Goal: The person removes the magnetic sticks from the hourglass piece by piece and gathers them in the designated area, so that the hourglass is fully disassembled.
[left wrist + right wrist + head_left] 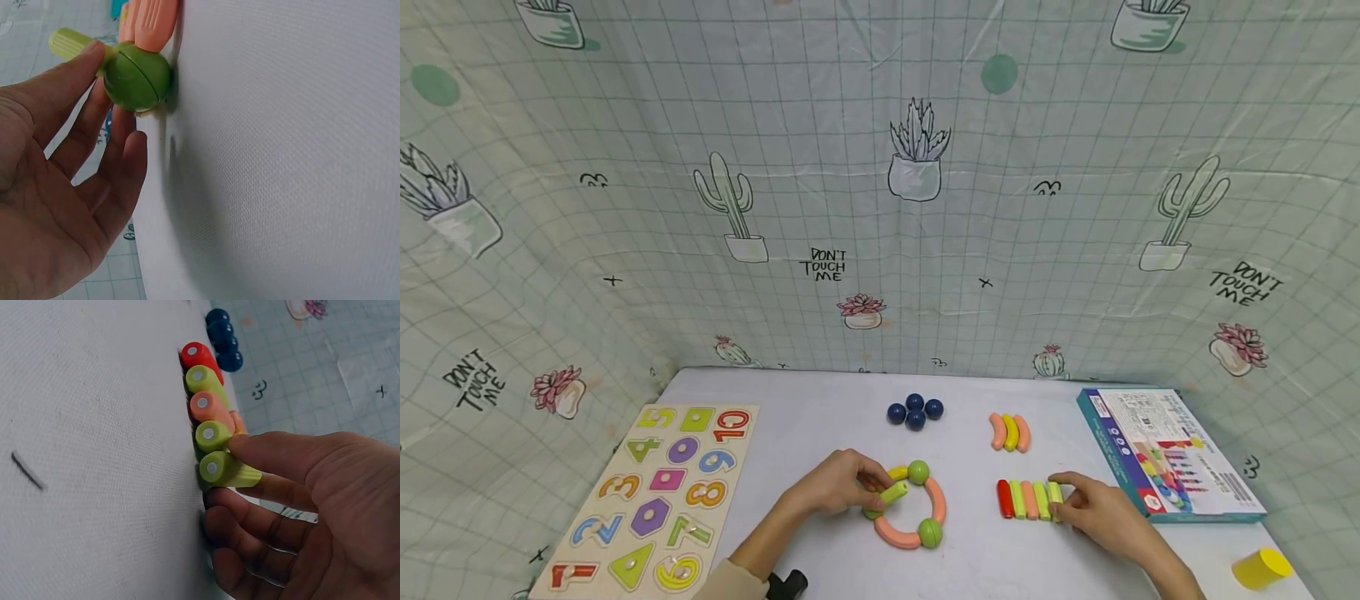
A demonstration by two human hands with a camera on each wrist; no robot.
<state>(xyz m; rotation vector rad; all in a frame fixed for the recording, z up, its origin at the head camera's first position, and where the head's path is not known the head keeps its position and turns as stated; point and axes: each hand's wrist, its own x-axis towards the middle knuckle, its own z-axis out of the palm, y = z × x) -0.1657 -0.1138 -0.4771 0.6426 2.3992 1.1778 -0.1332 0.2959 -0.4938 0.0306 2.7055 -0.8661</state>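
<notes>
My left hand pinches a light green magnetic stick between thumb and fingers, its free end pointing up and right. The stick is beside a green ball of a ring; whether they touch I cannot tell. That ring also has green balls at the top and lower right, two curved salmon sticks and a yellow stick. Over on the right, my right hand pinches the last light green stick of a row with red, green and salmon sticks.
Several dark blue balls sit behind the ring. Two salmon curved sticks and a yellow one lie behind the row. A number puzzle board covers the left side; a box and yellow cylinder are at right.
</notes>
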